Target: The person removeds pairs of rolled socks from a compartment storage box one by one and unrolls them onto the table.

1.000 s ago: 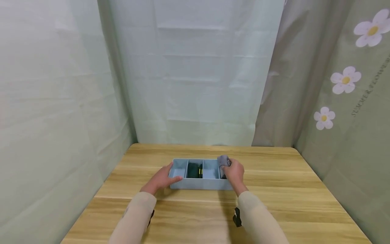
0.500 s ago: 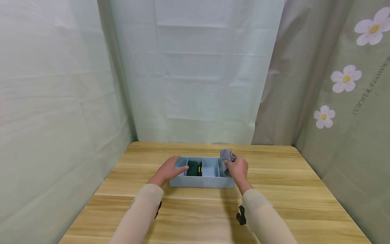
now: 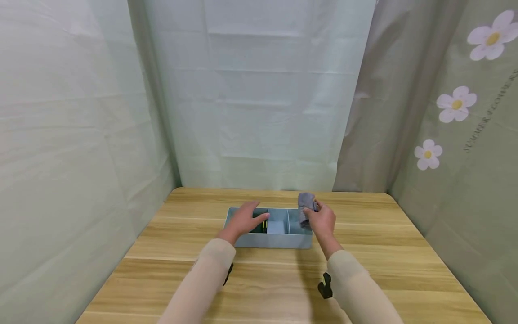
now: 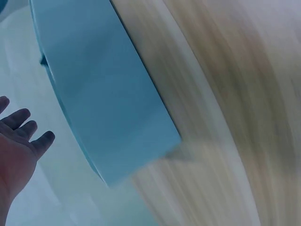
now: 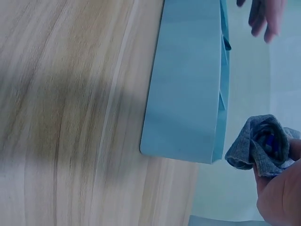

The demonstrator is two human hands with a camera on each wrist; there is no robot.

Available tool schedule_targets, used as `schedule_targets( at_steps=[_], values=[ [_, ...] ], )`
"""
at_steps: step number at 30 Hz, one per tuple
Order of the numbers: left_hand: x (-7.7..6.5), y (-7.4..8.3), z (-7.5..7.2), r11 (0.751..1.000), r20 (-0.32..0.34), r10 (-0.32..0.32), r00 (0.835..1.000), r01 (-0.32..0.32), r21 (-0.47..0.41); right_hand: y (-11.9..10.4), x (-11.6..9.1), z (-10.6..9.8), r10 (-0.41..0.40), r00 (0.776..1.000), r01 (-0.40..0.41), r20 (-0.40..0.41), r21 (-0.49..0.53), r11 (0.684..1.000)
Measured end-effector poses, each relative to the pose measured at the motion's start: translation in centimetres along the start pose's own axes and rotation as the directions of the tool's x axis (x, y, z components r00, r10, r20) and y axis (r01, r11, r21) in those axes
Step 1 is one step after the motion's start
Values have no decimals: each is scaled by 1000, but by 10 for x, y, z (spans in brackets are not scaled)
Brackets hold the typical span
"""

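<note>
One person's left hand hovers, fingers spread, over a divided blue box on a desk; the right hand pinches a rolled grey cloth.

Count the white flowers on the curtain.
3, all on the right curtain: a top flower, at the picture's edge; a middle flower; a bottom flower. Others may be hidden.

Cream-fabric-sleeved left forearm enters head view bottom, left of centre, slanting up-right. Bare left hand just below frame centre, fingers extended, thumb spread; at left edge in left wrist view. Cream-fabric-sleeved right forearm mirrors it, slanting up-left. Bare right hand lower right of centre, thumb and fingers pinched. Hands apart.
</note>
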State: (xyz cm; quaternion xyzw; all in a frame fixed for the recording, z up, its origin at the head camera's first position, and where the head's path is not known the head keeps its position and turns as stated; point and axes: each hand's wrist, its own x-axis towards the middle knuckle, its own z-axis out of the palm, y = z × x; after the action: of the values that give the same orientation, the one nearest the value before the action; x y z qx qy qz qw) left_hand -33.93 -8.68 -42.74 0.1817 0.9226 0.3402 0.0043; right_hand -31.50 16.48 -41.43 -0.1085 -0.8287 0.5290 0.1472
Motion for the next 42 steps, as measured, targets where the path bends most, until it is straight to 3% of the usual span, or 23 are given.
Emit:
schedule_targets(
  at_steps=[7,15,18,22,27,31,36,42],
  values=[
    [10,31,17,994,0,40,999,-40,-100,-4,-6,-6,63,998,-60,-8,169,984],
    [17,65,39,953,52,66,996,-48,-299,-13,-12,-1,126,992,-108,-24,375,921],
    [17,73,42,934,69,73,995,-44,-355,-16,-16,3,122,993,-108,-6,412,905],
    [17,81,41,907,68,33,997,-1,-422,-18,-22,7,108,994,-106,24,482,870],
    [19,83,39,895,44,24,999,-2,-447,-21,-30,10,128,989,-147,73,541,828],
    [22,80,39,882,35,21,999,-2,-472,-20,-32,9,132,983,-178,125,519,836],
    [21,76,37,876,28,25,999,-8,-483,-11,-30,2,108,974,-189,197,452,872],
    [20,72,37,884,76,46,996,-5,-467,-4,-21,-17,-15,963,-73,268,314,947]
  ],
)
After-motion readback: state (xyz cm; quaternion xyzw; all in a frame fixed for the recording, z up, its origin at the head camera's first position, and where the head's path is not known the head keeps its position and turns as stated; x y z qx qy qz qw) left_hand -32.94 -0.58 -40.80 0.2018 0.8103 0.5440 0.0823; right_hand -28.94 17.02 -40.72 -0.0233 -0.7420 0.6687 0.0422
